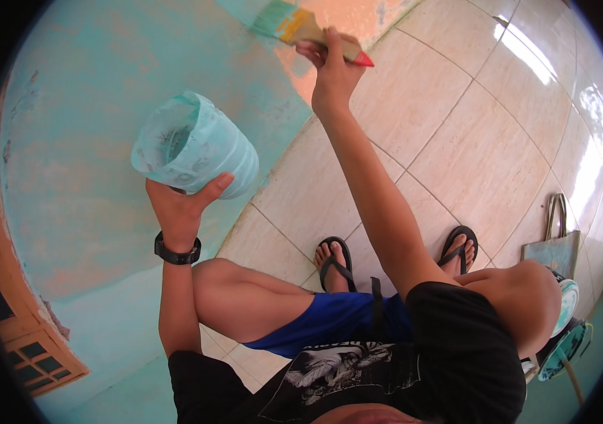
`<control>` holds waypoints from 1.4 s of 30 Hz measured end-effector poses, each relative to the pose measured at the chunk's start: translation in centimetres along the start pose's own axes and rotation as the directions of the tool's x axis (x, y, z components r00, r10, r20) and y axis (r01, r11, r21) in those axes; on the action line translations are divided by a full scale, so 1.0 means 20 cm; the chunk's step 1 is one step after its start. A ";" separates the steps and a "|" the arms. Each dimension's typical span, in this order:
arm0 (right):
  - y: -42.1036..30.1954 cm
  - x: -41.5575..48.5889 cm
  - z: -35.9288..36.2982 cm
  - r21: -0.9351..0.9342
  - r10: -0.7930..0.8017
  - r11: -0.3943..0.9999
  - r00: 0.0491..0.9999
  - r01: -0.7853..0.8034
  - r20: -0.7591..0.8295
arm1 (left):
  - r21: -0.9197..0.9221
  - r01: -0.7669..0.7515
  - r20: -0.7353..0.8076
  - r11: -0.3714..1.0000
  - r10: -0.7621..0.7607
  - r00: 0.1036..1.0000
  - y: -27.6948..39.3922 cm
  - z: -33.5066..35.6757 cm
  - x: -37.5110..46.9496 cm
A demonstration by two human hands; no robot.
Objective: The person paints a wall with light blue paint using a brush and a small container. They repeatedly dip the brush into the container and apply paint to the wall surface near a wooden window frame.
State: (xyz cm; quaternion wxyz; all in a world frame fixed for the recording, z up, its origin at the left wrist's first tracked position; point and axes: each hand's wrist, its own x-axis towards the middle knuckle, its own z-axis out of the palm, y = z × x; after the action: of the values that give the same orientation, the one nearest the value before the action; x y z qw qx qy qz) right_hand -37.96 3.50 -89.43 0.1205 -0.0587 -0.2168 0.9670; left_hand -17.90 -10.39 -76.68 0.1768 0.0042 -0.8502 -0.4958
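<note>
My right hand (336, 66) grips a flat paintbrush (304, 29) with a pale handle, a red tip and a yellow-stained ferrule. Its turquoise-coated bristles meet the wall (94, 212), or lie just off it; I cannot tell which. On that wall, turquoise paint lies patchily over an orange-pink coat. A translucent plastic container (211, 143), tilted and smeared with turquoise paint, is held from below by my left hand (185, 204). How much paint it has inside is hard to make out.
Glossy beige floor tiles (429, 122) border the wall's foot. A wooden window frame (36, 339) stands at left. A cloth bag (553, 249) sits on the floor at right, near paint-smeared buckets (561, 350) beside my knee. My sandalled feet (336, 265) rest on the tiles.
</note>
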 end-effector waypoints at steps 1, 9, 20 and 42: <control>0.06 0.00 -0.08 -0.001 0.034 0.999 0.999 -0.034 -0.034 | 0.008 -0.012 0.009 1.000 0.011 1.000 0.00 0.00 0.01; 0.25 0.01 -0.56 -0.525 -0.094 0.851 0.982 -0.006 -0.164 | 0.026 0.006 -0.012 1.000 -0.006 1.000 -0.01 -0.01 0.00; -0.05 0.00 -0.02 -0.108 0.063 0.993 0.986 -0.047 0.151 | 0.024 0.012 0.012 1.000 -0.012 1.000 -0.02 -0.01 -0.01; 0.01 -0.01 0.10 -0.329 -0.094 0.936 0.991 0.121 0.098 | 0.064 0.002 0.032 0.998 -0.004 0.999 0.01 0.01 0.02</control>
State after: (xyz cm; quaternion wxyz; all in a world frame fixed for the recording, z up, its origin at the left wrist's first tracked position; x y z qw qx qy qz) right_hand -38.20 2.52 -87.61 0.1526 -0.0275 -0.3853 0.9097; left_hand -18.24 -10.25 -76.45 0.1622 0.0032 -0.8685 -0.4684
